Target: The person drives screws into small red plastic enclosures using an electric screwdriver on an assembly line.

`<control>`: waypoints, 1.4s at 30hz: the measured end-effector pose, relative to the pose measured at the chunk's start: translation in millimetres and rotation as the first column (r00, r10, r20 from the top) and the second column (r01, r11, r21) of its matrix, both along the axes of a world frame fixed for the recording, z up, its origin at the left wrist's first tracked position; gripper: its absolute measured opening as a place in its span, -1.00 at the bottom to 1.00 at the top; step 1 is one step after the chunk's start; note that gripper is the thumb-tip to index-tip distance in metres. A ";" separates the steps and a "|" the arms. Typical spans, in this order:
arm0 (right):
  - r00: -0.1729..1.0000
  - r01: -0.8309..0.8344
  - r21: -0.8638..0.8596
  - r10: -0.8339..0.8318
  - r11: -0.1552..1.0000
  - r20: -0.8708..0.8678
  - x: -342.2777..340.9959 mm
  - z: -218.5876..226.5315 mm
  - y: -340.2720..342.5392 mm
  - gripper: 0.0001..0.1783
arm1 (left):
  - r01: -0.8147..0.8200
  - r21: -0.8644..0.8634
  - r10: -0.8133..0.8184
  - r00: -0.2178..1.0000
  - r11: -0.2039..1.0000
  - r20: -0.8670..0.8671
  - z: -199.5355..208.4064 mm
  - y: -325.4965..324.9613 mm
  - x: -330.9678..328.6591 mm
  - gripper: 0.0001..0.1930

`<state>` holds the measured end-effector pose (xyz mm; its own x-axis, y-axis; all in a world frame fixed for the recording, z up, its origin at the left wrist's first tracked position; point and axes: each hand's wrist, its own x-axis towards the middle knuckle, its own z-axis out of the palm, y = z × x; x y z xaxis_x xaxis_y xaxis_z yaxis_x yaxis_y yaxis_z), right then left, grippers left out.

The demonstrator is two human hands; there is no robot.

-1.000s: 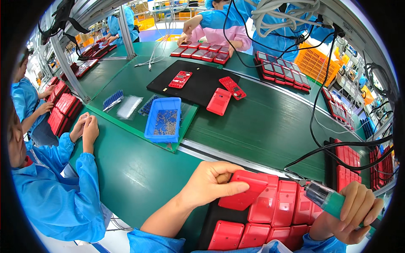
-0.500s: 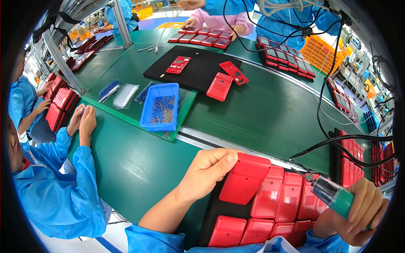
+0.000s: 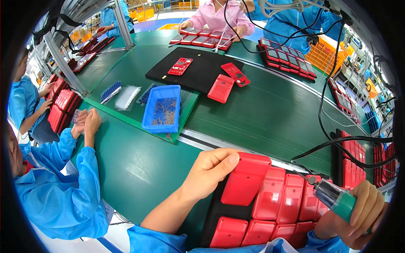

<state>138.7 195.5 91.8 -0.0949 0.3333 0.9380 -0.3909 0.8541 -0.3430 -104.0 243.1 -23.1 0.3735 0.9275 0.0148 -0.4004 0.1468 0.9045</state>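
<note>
My left hand [image 3: 211,172] is closed on the upper left corner of a red plastic device case [image 3: 245,180], thumb on top. The case is tilted up over a black mat [image 3: 218,206]. Rows of similar red cases [image 3: 270,195] lie back side up on that mat, showing small screw holes. At the lower right, my right hand [image 3: 363,211] is wrapped round an electric screwdriver [image 3: 335,198] with a clear and green body. Its tip points up and left above the cases, apart from the one in my left hand.
A blue bin of screws [image 3: 161,110] stands on the green table [image 3: 139,168]. Beyond it, a black mat [image 3: 168,59] carries red case parts [image 3: 221,88]. Black cables [image 3: 333,147] hang at the right. A co-worker [image 3: 63,181] sits close at left, both hands over the table.
My hands keep the case and screwdriver nearly as they were; the whole view shifts slightly. The left co-worker's hands have parted a little. Across the table, the person in pink leans further into view.
</note>
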 end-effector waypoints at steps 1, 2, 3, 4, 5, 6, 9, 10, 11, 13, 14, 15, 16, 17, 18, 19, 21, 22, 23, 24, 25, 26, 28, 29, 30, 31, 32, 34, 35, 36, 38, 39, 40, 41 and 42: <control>1.000 0.002 -0.001 -0.002 1.000 -0.001 0.6 -0.9 -2.0 -0.78 | -0.031 0.023 0.031 1.000 0.999 0.002 3.2 -0.5 2.6 -0.66; 0.990 0.029 -0.048 -0.035 0.998 -0.140 1.6 -2.0 -6.1 -0.85 | -0.061 0.046 0.061 0.998 0.997 0.004 5.5 -0.6 4.8 -0.67; 0.958 0.047 -0.096 -0.072 0.994 -0.276 2.2 -2.7 -8.6 -0.77 | -0.060 0.046 0.060 0.998 0.997 0.000 6.2 -1.5 5.9 -0.67; 0.957 0.047 -0.096 -0.073 0.994 -0.280 1.7 -2.8 -8.7 -0.77 | -0.077 0.032 0.076 0.997 0.997 0.028 6.4 -2.9 6.9 -0.68; 0.953 0.049 -0.092 -0.074 0.995 -0.294 0.2 -2.9 -8.8 -0.77 | -0.093 0.017 0.091 0.994 0.996 0.056 6.9 -3.8 7.3 -0.68; 0.949 0.055 -0.088 -0.079 0.995 -0.304 -1.7 -2.6 -8.6 -0.78 | -0.088 0.018 0.087 0.995 0.996 0.054 7.6 -3.3 6.6 -0.68; 0.938 0.067 -0.073 -0.088 0.995 -0.336 -5.6 -1.2 -6.7 -0.79 | -0.023 0.038 0.023 1.000 0.999 0.011 8.6 -2.6 2.9 -0.68; 0.938 0.066 -0.072 -0.087 0.995 -0.337 -2.3 0.3 -3.3 -0.79 | -0.025 0.032 0.025 1.000 0.999 0.006 8.0 -3.1 2.7 -0.67; 0.992 0.006 -0.023 -0.009 1.000 -0.126 4.2 2.3 1.7 -0.88 | -0.026 0.026 0.026 1.000 0.999 0.003 7.6 -3.2 2.2 -0.67; 0.994 -0.062 0.014 0.061 0.998 0.095 9.4 3.9 4.4 -0.81 | -0.021 0.034 0.021 1.000 0.999 -0.021 7.5 -2.5 0.8 -0.67; 0.992 -0.062 0.006 0.061 0.998 0.108 10.1 4.7 3.9 -0.81 | -0.015 0.041 0.017 0.999 0.999 -0.044 7.1 -2.2 0.3 -0.67; 0.991 -0.062 -0.002 0.062 0.998 0.122 10.3 4.8 3.4 -0.81 | -0.015 0.042 0.017 0.999 0.999 -0.044 5.8 -1.8 0.8 -0.67; 0.991 -0.063 -0.002 0.062 0.998 0.122 7.4 3.0 0.0 -0.81 | -0.022 0.059 0.025 0.999 0.998 -0.044 3.8 -1.6 1.9 -0.69; 0.996 -0.005 -0.054 0.001 0.999 -0.089 2.1 0.0 -5.8 -0.87 | -0.029 0.076 0.033 0.999 0.997 -0.044 2.4 -1.6 2.5 -0.71; 0.954 0.040 -0.115 -0.072 0.993 -0.291 -0.9 -1.3 -9.1 -0.78 | -0.030 0.077 0.033 0.999 0.997 -0.043 2.2 -1.9 2.3 -0.71; 0.954 0.039 -0.115 -0.071 0.993 -0.291 1.4 0.2 -5.7 -0.78 | -0.033 0.079 0.036 0.998 0.996 -0.048 2.2 -2.2 2.0 -0.71; 0.992 -0.068 0.018 0.066 0.998 0.110 8.5 4.0 4.2 -0.81 | -0.036 0.082 0.040 0.998 0.996 -0.051 2.3 -2.4 2.2 -0.71; 0.992 -0.068 0.018 0.066 0.997 0.111 8.5 3.6 4.1 -0.81 | -0.038 0.076 0.041 0.998 0.996 -0.037 2.5 -2.2 2.7 -0.70; 0.993 -0.056 0.016 0.055 0.998 0.104 8.4 3.1 3.5 -0.81 | -0.040 0.069 0.042 0.999 0.997 -0.023 2.9 -2.1 3.0 -0.70; 0.994 -0.044 0.015 0.042 0.999 0.097 8.4 2.7 3.3 -0.81 | -0.039 0.071 0.041 0.999 0.997 -0.023 4.7 -1.8 2.5 -0.70; 0.994 -0.043 0.017 0.041 0.999 0.096 8.3 2.5 3.7 -0.81 | -0.023 0.065 0.028 0.997 0.998 -0.072 7.9 -1.7 1.5 -0.68; 0.995 -0.041 0.021 0.039 0.999 0.088 8.2 2.3 4.1 -0.81 | -0.007 0.059 0.014 0.992 0.998 -0.122 10.4 -1.3 1.1 -0.65; 0.996 -0.042 0.022 0.040 0.999 0.080 7.0 2.3 3.8 -0.81 | -0.024 0.056 0.033 0.987 0.998 -0.158 13.3 -0.9 3.5 -0.64; 0.996 -0.050 0.019 0.048 0.999 0.071 6.1 2.5 3.3 -0.80 | -0.040 0.055 0.050 0.980 0.998 -0.193 14.1 -0.7 4.4 -0.64; 0.996 -0.060 0.017 0.058 0.998 0.062 5.3 2.3 3.4 -0.80 | -0.042 0.054 0.052 0.979 0.998 -0.195 14.2 -0.7 3.9 -0.64; 0.996 -0.061 0.016 0.060 0.998 0.060 6.2 3.1 2.1 -0.80 | -0.051 0.044 0.060 0.967 0.998 -0.248 14.2 -0.6 3.3 -0.71; 0.991 -0.065 -0.049 0.070 0.997 0.113 8.0 4.8 -0.4 -0.82 | -0.060 0.035 0.068 0.951 0.998 -0.301 14.2 -0.6 2.7 -0.79; 0.983 -0.060 -0.118 0.080 0.991 0.168 9.1 5.3 -2.8 -0.82 | -0.080 0.037 0.088 0.931 0.996 -0.354 20.3 -2.7 5.6 -0.84; 0.985 -0.041 -0.135 0.063 0.990 0.163 8.0 4.8 -3.3 -0.83 | -0.100 0.043 0.109 0.907 0.994 -0.407 22.3 -3.4 7.1 -0.84; 0.987 -0.025 -0.150 0.049 0.988 0.155 7.3 5.3 -4.1 -0.83 | -0.101 0.043 0.110 0.906 0.994 -0.408 23.0 -4.9 8.0 -0.84; 0.987 -0.027 -0.145 0.049 0.989 0.151 6.8 5.9 -3.6 -0.84 | -0.133 0.411 0.362 0.751 0.902 -0.553 22.8 -9.3 9.6 -0.75; 0.988 -0.022 -0.139 0.043 0.990 0.150 6.8 5.6 -3.4 -0.84 | -0.129 0.412 0.359 0.754 0.902 -0.550 21.9 -10.1 10.9 -0.75; 0.988 -0.016 -0.137 0.037 0.990 0.153 2.9 3.7 -3.8 -0.84 | -0.123 0.471 0.406 0.717 0.874 -0.567 20.9 -10.8 12.3 -0.75; 0.998 0.021 -0.106 -0.026 0.994 -0.050 -3.9 0.8 -4.2 -0.87 | -0.113 0.528 0.453 0.679 0.842 -0.578 20.5 -10.7 13.7 -0.75; 0.964 0.053 -0.079 -0.072 0.995 -0.256 -8.7 0.0 -4.3 -0.76 | -0.125 0.523 0.460 0.670 0.843 -0.583 24.5 -12.6 13.4 -0.75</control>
<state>130.0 191.2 91.8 0.1709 0.3974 0.9016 -0.4209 0.8568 -0.2979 -90.6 230.5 1.3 0.1454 0.9500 0.2763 0.3757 -0.3114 0.8729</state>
